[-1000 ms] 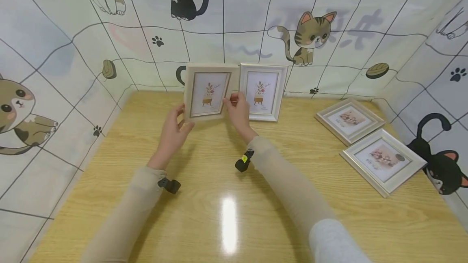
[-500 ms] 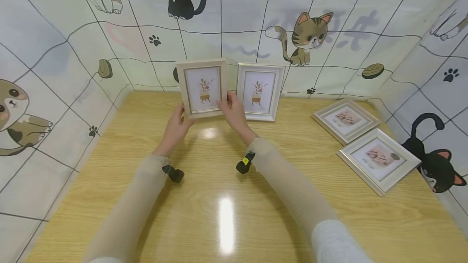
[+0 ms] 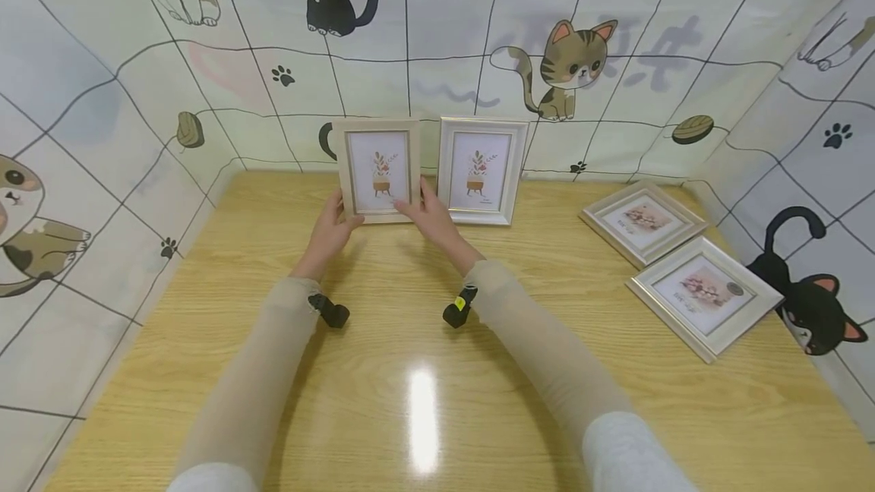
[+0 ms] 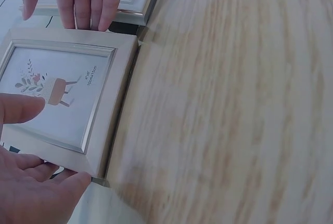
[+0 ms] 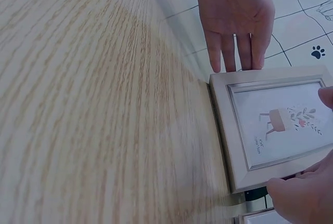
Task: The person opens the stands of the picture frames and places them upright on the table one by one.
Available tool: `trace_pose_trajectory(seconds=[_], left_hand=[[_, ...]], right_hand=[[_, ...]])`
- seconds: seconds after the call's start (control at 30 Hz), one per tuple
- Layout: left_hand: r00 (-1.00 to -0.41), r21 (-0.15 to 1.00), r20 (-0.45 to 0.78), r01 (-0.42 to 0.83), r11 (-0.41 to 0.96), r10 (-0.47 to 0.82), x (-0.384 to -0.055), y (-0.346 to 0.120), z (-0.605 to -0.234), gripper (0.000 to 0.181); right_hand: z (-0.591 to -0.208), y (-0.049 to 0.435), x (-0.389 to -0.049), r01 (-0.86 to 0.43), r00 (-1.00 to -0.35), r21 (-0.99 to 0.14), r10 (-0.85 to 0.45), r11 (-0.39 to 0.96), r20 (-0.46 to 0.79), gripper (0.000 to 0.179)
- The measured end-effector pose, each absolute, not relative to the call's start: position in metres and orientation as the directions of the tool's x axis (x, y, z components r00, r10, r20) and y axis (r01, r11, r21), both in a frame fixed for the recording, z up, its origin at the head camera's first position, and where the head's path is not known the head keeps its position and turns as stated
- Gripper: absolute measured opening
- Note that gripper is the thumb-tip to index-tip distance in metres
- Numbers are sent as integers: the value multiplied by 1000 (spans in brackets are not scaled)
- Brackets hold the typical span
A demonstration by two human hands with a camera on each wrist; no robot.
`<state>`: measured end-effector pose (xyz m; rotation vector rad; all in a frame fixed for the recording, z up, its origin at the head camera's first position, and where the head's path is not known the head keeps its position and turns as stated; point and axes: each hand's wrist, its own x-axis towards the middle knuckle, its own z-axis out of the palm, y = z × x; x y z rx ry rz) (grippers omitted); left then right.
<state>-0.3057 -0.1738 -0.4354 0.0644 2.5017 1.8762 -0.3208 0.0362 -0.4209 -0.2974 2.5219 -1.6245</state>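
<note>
A light wooden-toned picture frame (image 3: 345, 165), showing a potted plant print, stands upright at the back of the table. My left hand (image 3: 326, 235) lies along its lower left side, fingers straight at the edge and thumb near the front corner. On its lower right, my right hand (image 3: 436, 220) touches the side with straight fingers (image 4: 83, 8), its thumb over the front. The right wrist view shows the straight fingers (image 5: 229, 52) of my left hand against the frame's edge. A silvery-white picture frame (image 3: 517, 173) with the same print stands just to the right.
Two more picture frames with pink flower prints lie flat at the right: a beige frame (image 3: 593, 216) and a silvery one (image 3: 741, 329) in front of it. Cat-patterned cloth walls (image 3: 444, 21) enclose the wooden table (image 3: 533, 279) at the back and sides.
The light wooden-toned frame has turned to face forward, shifted left, and come down beside the silvery-white one. My right hand's pinch at its edge has opened into straight fingers along the side.
</note>
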Motion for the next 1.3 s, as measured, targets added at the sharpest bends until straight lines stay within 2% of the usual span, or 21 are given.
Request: trace_pose_trajectory(seconds=[0.3, 0.53, 0.77, 1.03, 1.3], left_hand=[[-998, 959, -41, -26, 283, 48, -300, -174, -426, 79], [-999, 927, 25, 35, 373, 32, -307, -175, -438, 80], [-1000, 895, 11, 15, 445, 11, -304, -176, -438, 95], [-993, 856, 113, 107, 507, 18, -298, -175, -429, 103], [-977, 839, 200, 210, 502, 74, -288, -165, -408, 102]], right_hand=[[-422, 35, -318, -100, -965, -911, -262, 400, -9, 86], [-424, 36, -319, -93, -966, -908, -259, 409, -18, 86], [-423, 40, -318, -81, -967, -910, -252, 407, -26, 86], [-412, 53, -310, -118, -971, -915, -239, 386, 24, 91], [-402, 70, -295, -202, -949, -908, -302, 367, 89, 87]])
